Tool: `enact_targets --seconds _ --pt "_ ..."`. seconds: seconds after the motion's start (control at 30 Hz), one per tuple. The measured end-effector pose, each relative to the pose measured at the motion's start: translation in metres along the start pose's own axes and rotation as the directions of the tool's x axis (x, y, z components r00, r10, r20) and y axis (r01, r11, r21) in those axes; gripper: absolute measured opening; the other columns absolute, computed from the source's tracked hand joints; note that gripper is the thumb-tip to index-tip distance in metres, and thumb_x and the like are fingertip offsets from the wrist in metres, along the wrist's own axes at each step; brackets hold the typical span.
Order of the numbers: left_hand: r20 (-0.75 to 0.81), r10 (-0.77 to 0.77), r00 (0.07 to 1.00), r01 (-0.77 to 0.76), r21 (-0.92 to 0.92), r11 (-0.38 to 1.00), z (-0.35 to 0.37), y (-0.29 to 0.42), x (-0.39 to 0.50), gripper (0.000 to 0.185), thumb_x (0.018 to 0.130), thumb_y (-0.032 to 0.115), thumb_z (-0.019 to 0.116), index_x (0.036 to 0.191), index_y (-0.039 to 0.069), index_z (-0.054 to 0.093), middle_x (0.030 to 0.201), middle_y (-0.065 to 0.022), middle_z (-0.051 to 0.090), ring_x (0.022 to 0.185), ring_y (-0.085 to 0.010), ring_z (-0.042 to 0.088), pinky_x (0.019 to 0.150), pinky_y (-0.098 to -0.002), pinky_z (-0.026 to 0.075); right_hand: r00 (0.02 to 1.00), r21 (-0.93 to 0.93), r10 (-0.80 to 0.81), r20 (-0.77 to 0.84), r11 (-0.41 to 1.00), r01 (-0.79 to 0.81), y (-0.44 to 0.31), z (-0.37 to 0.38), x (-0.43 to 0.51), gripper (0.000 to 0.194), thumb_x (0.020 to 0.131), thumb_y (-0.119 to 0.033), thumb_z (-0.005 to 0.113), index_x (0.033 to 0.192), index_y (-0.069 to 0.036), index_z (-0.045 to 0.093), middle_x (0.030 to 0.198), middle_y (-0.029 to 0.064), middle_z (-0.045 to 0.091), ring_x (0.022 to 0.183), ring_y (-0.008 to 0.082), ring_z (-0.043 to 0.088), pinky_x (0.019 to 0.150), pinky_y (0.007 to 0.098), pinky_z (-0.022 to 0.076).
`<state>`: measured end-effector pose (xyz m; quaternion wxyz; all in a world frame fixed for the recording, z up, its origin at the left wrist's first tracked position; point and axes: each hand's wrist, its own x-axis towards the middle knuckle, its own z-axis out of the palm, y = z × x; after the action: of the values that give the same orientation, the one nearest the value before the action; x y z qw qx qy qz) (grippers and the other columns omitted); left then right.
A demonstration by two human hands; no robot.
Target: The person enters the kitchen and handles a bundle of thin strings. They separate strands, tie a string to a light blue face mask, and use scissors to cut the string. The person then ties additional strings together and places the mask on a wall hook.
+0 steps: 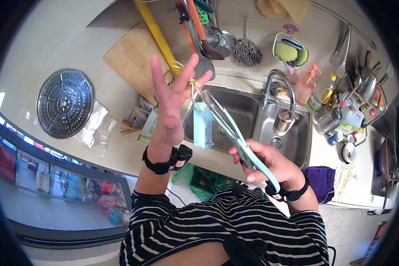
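My left hand [173,103] is raised over the counter with its fingers spread. A thin yellowish cord [194,87] passes around or between its fingers. A pale blue plastic holder [202,126] hangs below that cord, over the near left part of the sink. My right hand [269,163] grips light blue-handled kitchen scissors [237,136]. Their metal blades point up and left, with the tips near the cord and slightly apart. Whether the blades touch the cord I cannot tell.
A double steel sink [306,146] lies ahead, with a curved faucet [281,74]. Left are a wooden cutting board [129,60] and a perforated steamer plate [65,103]. Bottles, including a pump bottle [305,86], crowd the right. A purple cloth [319,183] and loose cord [344,179] lie near the right edge.
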<state>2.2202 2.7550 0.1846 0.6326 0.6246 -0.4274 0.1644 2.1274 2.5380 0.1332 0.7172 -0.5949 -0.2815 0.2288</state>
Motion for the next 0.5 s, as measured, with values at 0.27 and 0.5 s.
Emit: enact_targets --seconds 0.27,0.5 --pt "0.041 0.018 0.999 -0.015 -0.077 0.997 -0.0016 -0.0010 0.0008 0.116 0.064 0.077 0.049 0.135 0.025 -0.026 0.140 -0.0312 0.017 0.117 -0.0450 0.042 0.097 -0.0486 0.032 1.000 -0.013 0.017 -0.019 1.000 -0.017 0.0076 -0.0016 0.0072 0.057 0.074 -0.020 0.074 0.122 -0.009 0.045 0.098 0.0015 0.051 0.083 0.0070 0.048 0.071 0.0199 0.0428" --pt "0.043 0.029 0.999 -0.032 0.080 0.996 0.0049 -0.0011 -0.0002 0.108 0.060 0.086 0.031 0.136 0.031 -0.022 0.139 -0.0322 0.019 0.103 -0.0425 0.055 0.098 -0.0510 0.029 0.999 0.046 0.048 -0.001 0.998 -0.048 0.0063 -0.0032 0.0092 0.055 0.076 -0.023 0.071 0.122 -0.007 0.045 0.099 0.0028 0.050 0.090 0.0097 0.047 0.078 0.0225 0.0418"
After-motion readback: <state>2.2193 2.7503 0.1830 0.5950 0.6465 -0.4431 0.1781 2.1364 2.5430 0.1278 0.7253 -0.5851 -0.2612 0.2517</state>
